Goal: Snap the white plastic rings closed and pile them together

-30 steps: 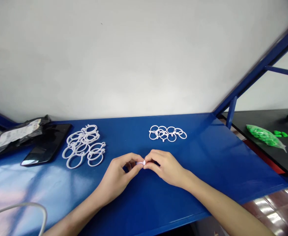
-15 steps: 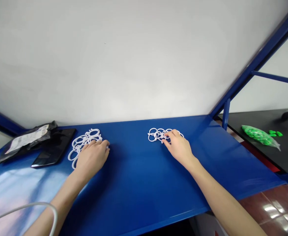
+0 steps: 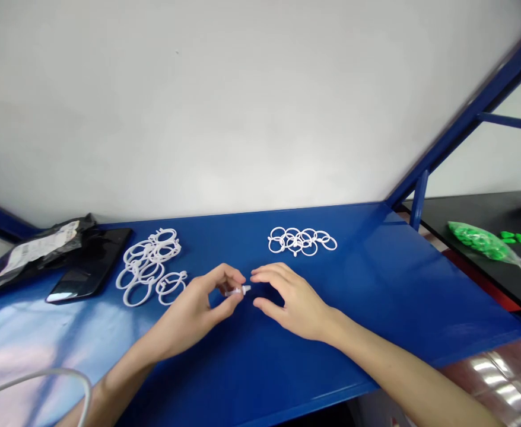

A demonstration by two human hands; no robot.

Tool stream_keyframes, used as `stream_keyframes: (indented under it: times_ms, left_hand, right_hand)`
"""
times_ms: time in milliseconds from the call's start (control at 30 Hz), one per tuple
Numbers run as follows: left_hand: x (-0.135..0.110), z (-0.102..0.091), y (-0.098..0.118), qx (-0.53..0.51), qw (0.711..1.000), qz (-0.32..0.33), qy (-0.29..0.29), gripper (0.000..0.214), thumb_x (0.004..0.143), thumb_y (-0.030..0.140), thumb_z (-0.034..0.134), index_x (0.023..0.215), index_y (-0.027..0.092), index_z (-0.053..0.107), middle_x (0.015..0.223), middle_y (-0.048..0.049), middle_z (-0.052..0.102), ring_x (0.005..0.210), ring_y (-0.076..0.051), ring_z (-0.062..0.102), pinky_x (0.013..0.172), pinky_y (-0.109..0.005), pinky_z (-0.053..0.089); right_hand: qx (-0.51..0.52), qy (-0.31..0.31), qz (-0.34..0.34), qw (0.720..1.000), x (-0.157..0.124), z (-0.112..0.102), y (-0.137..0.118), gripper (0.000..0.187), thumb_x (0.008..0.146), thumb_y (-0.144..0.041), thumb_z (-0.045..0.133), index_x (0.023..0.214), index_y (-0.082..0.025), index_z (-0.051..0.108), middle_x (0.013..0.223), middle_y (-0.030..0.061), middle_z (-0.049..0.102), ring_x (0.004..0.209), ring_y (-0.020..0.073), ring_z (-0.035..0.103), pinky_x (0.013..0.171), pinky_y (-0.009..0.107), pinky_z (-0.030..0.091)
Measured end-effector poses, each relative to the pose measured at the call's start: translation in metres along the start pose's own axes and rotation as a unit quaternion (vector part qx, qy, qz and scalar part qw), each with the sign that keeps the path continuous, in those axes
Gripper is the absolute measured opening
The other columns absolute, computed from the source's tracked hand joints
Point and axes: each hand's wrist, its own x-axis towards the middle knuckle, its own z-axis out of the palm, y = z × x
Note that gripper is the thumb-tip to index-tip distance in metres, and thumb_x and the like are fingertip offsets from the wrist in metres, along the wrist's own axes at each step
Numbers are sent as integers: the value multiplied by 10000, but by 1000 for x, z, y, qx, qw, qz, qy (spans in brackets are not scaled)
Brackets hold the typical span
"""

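My left hand (image 3: pixel 211 305) is closed in a pinch around a white plastic ring (image 3: pixel 239 291), seen edge-on. Its small knobbed end pokes out to the right, while my fingers hide part of the rest. Just right of that end, my right hand (image 3: pixel 294 299) is open, thumb and fingers apart, holding nothing. Farther left lies a loose pile of white rings (image 3: pixel 139 292) with small eyelets, like curtain rings. Beyond my right hand, several similar rings (image 3: pixel 310 254) lie flat, overlapping in a neat cluster.
A black plastic packet (image 3: pixel 42 250) with a white label rests partly on a black phone (image 3: pixel 89 270) at the left. A white cable (image 3: pixel 42 373) crosses the lower left. To the right, a bag of green pieces (image 3: pixel 483 240) lies on a black tabletop (image 3: pixel 460 209) beyond the blue frame (image 3: pixel 418 198).
My left hand has left the pile and moved right with a ring in it. My right hand has drawn back from the right cluster towards my left hand.
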Motion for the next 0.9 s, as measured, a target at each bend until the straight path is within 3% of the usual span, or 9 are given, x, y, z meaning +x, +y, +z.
stream_keyframes:
  times_ms: [100,200,300,400,533,700,900]
  left_hand:
    - [-3,8,4,-70,997,4,-43,163,988,359,547,1011,232,647,962,-20,699,839,-152,640,771,-277,530]
    - [-2,15,2,-143,987,-27,-70,180,982,388,570,996,216,624,953,-32,671,802,-148,619,708,-275,540]
    - [1,19,0,-234,968,-61,-60,220,953,423,627,962,206,589,895,-15,634,755,-141,612,623,-257,536]
    - [4,19,0,-283,956,-65,-44,223,938,405,660,929,192,597,851,0,641,727,-128,628,675,-274,557]
    - [4,21,-2,-281,957,-65,-23,222,927,396,681,906,176,660,847,-14,689,713,-127,642,706,-281,562]
    - [1,28,-9,-258,964,-63,5,197,892,377,730,890,180,733,868,-34,743,699,-131,660,670,-263,552]
    - [0,32,-12,-218,975,7,45,128,874,316,770,834,198,793,781,-22,721,651,-128,675,637,-245,541]
  right_hand:
    - [35,-6,-12,999,0,3,-2,154,999,-271,630,1141,-240,680,1125,60,738,1105,225,653,957,388,548]
    - [53,-15,-8,998,0,3,-1,108,1015,-278,606,1026,-229,701,1002,41,751,940,196,685,849,337,547]
    - [81,-5,19,997,1,2,-1,102,1008,-272,612,985,-229,702,938,20,741,863,172,685,792,302,530]
    - [111,13,48,993,1,1,-4,102,1005,-271,614,976,-232,703,927,6,735,853,160,683,776,284,517]
    - [123,8,61,991,1,-1,-6,89,1005,-264,617,997,-240,703,952,-3,740,850,153,683,762,271,508]
    - [75,0,17,997,0,1,-5,142,1033,-253,567,994,-223,700,961,19,744,831,158,687,763,277,509]
    - [44,-5,-19,999,-3,0,-3,172,1054,-272,538,1021,-216,698,943,27,733,784,148,679,715,264,508]
